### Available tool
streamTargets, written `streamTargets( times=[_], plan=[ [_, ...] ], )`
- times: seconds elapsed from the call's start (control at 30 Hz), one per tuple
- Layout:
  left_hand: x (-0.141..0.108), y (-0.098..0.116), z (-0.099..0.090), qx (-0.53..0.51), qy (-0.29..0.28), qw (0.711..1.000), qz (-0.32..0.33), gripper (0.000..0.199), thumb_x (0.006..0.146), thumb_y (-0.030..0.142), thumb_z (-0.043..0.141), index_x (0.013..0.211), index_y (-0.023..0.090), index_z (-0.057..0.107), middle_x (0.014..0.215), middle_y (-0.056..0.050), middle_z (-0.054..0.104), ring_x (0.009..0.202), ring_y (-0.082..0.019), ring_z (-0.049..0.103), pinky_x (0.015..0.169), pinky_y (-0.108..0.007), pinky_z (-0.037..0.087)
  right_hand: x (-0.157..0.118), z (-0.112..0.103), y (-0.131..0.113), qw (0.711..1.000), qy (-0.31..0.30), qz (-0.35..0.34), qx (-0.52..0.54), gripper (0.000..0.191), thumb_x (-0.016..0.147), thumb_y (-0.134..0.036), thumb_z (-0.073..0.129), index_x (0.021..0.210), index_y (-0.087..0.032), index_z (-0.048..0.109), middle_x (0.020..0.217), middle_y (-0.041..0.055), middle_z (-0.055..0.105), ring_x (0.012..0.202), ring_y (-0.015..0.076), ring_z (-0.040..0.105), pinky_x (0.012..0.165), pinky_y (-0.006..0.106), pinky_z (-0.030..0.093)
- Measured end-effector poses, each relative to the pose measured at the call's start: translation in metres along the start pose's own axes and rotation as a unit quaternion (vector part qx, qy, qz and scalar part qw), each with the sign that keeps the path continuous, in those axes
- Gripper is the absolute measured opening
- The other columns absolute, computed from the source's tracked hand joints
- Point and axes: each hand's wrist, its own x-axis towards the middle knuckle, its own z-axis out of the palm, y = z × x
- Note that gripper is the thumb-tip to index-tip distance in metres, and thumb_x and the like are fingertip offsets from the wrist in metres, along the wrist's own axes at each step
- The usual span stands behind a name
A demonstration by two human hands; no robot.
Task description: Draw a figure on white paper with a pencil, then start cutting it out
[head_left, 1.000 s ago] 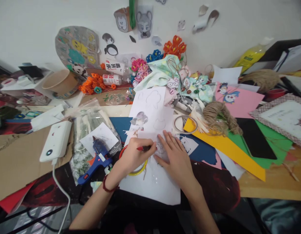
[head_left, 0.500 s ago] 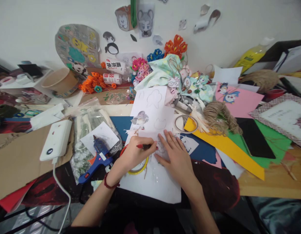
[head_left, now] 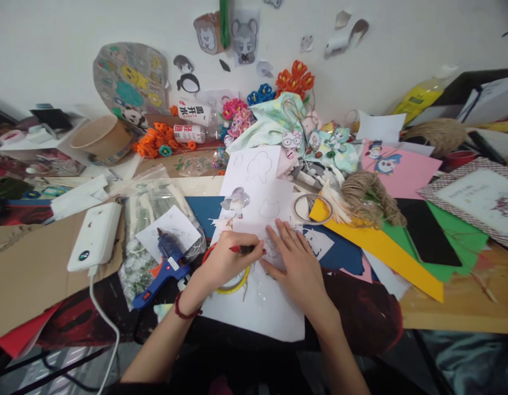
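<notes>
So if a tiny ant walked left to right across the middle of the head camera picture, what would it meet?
White power bank → blue hot glue gun → left hand holding a red pen → right hand → twine bundle → black phone.

A pale wall [head_left: 396,57] bears paper character cutouts [head_left: 244,41].
</notes>
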Motion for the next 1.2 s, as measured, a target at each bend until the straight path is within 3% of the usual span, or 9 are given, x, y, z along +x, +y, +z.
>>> streamTargets(
  times=[0.8,1.2],
  plan=[
    [-0.002,-0.0006,0.0,0.021,0.003,0.999,0.029,0.042,0.097,0.028,0.048,0.058,0.019,0.034,0.056,0.007,0.031,0.055,-0.008,0.027,0.054,-0.025,0.026,0.0006,0.0014,0.0013,1.0,0.01,-0.003,0.004,0.069,0.098,-0.053,0.055,0.158,-0.023,0.037,0.166,0.0098,0.031,0.152,0.0295,0.033,0.122,0.054,0.03],
    [-0.0004,-0.0046,0.0016,0.021,0.006,0.998,0.058,0.037,0.093,0.02,0.053,0.06,0.018,0.035,0.057,0.007,0.032,0.056,-0.007,0.027,0.054,-0.024,0.024,0.0014,-0.0026,-0.0004,1.0,-0.02,0.009,-0.014,0.07,0.099,-0.051,0.056,0.159,-0.021,0.037,0.167,0.0078,0.027,0.154,0.0268,0.029,0.124,0.049,0.028]
  ],
)
